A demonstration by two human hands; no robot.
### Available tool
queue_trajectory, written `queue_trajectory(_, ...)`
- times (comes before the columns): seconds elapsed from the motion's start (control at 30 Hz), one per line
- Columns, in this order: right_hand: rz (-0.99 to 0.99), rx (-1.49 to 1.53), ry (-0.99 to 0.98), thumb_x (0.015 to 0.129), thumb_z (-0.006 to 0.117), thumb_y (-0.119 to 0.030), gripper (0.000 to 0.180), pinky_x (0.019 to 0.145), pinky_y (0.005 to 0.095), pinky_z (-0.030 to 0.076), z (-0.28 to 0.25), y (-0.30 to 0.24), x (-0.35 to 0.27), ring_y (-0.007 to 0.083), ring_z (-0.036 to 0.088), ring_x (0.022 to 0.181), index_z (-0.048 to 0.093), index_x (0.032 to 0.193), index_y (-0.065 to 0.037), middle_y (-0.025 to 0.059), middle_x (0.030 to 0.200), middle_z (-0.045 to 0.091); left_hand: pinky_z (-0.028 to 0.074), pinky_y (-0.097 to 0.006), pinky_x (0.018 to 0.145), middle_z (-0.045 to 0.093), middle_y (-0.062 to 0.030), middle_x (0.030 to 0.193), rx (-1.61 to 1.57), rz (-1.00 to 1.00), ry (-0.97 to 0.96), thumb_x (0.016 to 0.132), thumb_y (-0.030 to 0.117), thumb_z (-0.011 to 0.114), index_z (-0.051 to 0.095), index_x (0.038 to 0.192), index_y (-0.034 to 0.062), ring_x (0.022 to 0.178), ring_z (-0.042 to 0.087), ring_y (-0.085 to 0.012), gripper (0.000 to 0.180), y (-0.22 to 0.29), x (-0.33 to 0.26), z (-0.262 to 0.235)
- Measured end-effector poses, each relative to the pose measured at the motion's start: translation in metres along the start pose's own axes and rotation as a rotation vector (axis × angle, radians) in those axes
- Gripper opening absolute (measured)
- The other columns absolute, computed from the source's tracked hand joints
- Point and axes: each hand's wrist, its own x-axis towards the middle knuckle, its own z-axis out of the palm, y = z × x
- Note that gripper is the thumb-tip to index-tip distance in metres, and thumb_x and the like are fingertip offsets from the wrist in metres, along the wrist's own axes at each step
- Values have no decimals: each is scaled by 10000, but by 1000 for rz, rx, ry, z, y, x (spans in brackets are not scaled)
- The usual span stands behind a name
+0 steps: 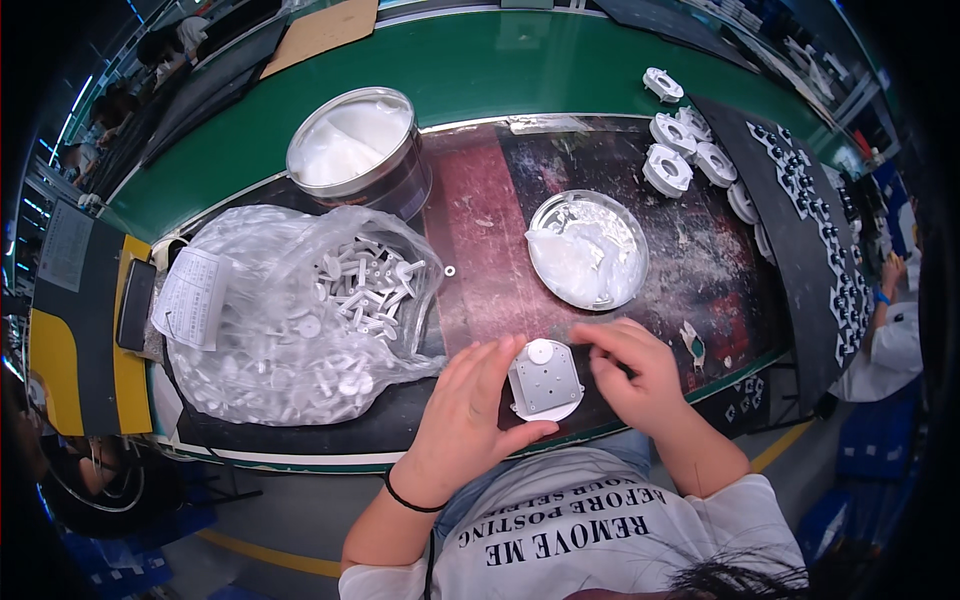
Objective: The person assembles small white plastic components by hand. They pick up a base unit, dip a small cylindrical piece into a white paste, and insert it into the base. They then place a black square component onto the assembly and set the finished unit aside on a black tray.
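Observation:
My left hand (465, 400) grips a flat grey-white housing (550, 384) at the front edge of the table. Its fingers lie along the left side and the thumb is by the lower edge. Small holes dot the housing's face, and a round white plastic gear (540, 352) sits at its top. Just right of the housing is my right hand (645, 380), fingers bent and apart, with nothing visible in them. Beyond the hands rests a round metal lid (640, 250) bearing whitish, grease-like stuff and clear plastic film.
At left, a clear plastic bag (240, 370) spills white shafted plastic parts (370, 285). A metal tin (405, 170) with white contents stands behind it. Several white housings (668, 170) lie back right, near a black board (800, 270) with rows of small parts. A yellow-black machine (90, 340) stands far left.

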Motion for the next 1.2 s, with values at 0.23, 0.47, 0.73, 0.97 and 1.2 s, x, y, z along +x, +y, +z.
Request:
queue_trajectory(0.23, -24, -88, 164, 742, 563, 28, 239, 720, 329, 465, -40, 30, -36, 246, 595, 754, 656, 960, 1, 106, 846, 658, 455, -408, 879, 563, -163, 1217, 42, -132, -114, 588, 266, 877, 81, 1443, 51, 1033, 591, -332, 1188, 8, 1, -7)
queue_trajectory(0.47, -88, -45, 205, 732, 596, 30, 194, 688, 343, 474, -62, 53, -53, 254, 599, 724, 669, 904, -22, 101, 832, 656, 468, -383, 908, 572, -224, 1173, -24, -32, 92, 590, 162, 870, 160, 1431, 8, 1069, 589, -329, 1111, 11, 100, -32)
queue_trajectory(0.73, -182, 32, 184, 738, 635, -5, 169, 667, 342, 475, -66, 53, -51, 232, 608, 719, 675, 897, -43, 69, 811, 663, 482, -406, 815, 617, -258, 1062, 375, -350, 329, 686, 249, 794, 249, 1396, 37, 939, 618, -398, 920, -108, 269, 7)
queue_trajectory(0.97, -155, 163, 154, 775, 623, -21, 143, 676, 343, 486, -70, 57, -55, 232, 605, 737, 674, 909, -19, 73, 831, 664, 417, -424, 948, 537, -289, 1207, 327, -527, 274, 700, 276, 774, 171, 1443, 49, 1125, 523, -425, 984, -181, 290, 22)
queue_trajectory(1.2, -211, 364, 136, 801, 603, -17, 161, 689, 353, 482, -71, 63, -56, 257, 595, 751, 663, 951, -14, 90, 866, 657, 249, -490, 1077, 173, -219, 1502, 683, -219, 292, 657, 376, 776, 215, 1450, 93, 1376, 199, -387, 1011, -166, 313, 41)
